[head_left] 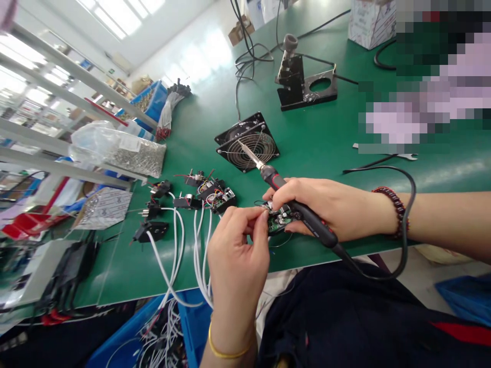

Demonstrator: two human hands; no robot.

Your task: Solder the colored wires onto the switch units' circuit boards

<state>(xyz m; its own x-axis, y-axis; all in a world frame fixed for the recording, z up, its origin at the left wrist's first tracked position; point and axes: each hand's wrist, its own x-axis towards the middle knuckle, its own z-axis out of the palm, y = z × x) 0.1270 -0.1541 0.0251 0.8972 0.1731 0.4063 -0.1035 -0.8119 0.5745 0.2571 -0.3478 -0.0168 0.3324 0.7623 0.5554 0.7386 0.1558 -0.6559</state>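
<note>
Reading the head view, I have the left hand (238,260) up against a small green board (279,221). How do you read those fingers (261,217)?

Narrow. Thumb and forefinger pinch together at the board's near edge, but whatever sits between them is too small for me to make out. It could be a thin wire.

Where does the board lie from them?

Just to the right of the left fingertips in my view, touching them. I can't settle its long axis, because both hands and the iron cover too much of it. I also can't tell whether it rests on the mat (149,271) or is held above it.

And the right hand (330,210)?

It comes in from the right, forearm low and level, curled around the iron (309,220) with the fingers closed on the handle. Its lower fingers sit against the far side of the board, so I rate the two hands about equally near. The left is the one at the edge I can see.

Which way does the iron point?

Away from the board. Its tip (249,156) hangs over a fan (236,134) on the mat. To my left, white wires (199,245) run from black sockets (151,232) down into a blue crate (194,327), beside more boards (215,197).
</note>
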